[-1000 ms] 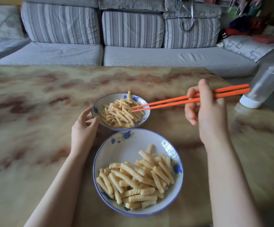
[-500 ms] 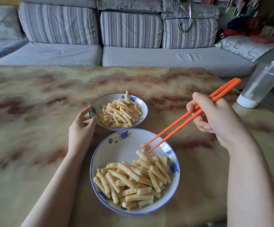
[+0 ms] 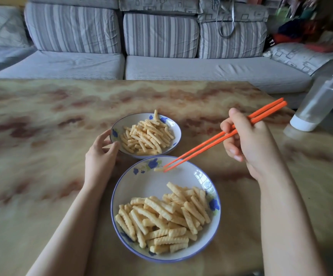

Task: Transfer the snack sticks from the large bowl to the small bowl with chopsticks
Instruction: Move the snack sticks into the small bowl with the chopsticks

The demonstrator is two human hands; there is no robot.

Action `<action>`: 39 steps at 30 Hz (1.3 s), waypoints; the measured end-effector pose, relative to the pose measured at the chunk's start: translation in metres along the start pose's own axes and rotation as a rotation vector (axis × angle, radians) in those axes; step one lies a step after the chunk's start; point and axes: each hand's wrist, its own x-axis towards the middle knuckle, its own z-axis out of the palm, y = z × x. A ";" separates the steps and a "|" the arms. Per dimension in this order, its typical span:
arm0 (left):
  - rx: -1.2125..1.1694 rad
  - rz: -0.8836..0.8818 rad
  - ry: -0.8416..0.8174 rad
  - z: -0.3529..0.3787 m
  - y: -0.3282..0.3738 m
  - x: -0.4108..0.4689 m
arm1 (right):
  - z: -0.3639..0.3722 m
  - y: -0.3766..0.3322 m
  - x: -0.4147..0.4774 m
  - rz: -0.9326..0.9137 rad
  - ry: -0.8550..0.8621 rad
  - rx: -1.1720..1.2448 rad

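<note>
At the left, on the marbled desk (image 3: 32, 152), the left hand (image 3: 99, 156) cupped the near-left side of the small bowl (image 3: 133, 118), its grip closed round the rim with thumb and fingers curled against it. That bowl was already heaped with snack sticks (image 3: 146, 136), one leaning upright at the far edge. Just in front of it, nearly touching, stood the large bowl (image 3: 145, 186), whose far half was bare while a good pile of sticks (image 3: 161, 220) lay in the near half, so the job looked roughly midway. Over the large bowl's far rim the orange chopsticks (image 3: 201, 147) came down at a slant, tips drawn together on a single stick (image 3: 158, 169), which seemed to be held only by one end. The right hand (image 3: 249, 142) had its grip clamped on the chopsticks near their upper half. Far right stood a clear bottle (image 3: 319, 104). The risk from here was probably the stick itself: pinched at one end, it could swivel or slip and drop onto the desk in the narrow gap between the bowls; squeezed harder, a brittle ridged snack might snap. The small bowl's heap could also shed pieces if the new stick landed on its slope, and a nudge from the tips might knock the leaning one out.
</note>
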 end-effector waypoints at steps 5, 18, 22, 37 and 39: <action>0.009 0.008 0.001 0.000 -0.001 0.000 | 0.013 -0.001 0.001 -0.051 0.148 0.193; 0.002 0.007 0.004 0.000 -0.003 0.002 | 0.056 0.018 0.009 -0.017 0.165 0.222; 0.010 0.014 0.002 0.000 -0.004 0.003 | 0.046 0.009 0.005 -0.066 0.145 0.223; -0.002 0.015 -0.006 0.000 -0.004 0.002 | -0.006 -0.026 -0.025 -0.017 -0.409 0.122; -0.002 0.018 -0.004 0.000 -0.005 0.002 | -0.006 -0.025 -0.026 -0.010 -0.443 0.078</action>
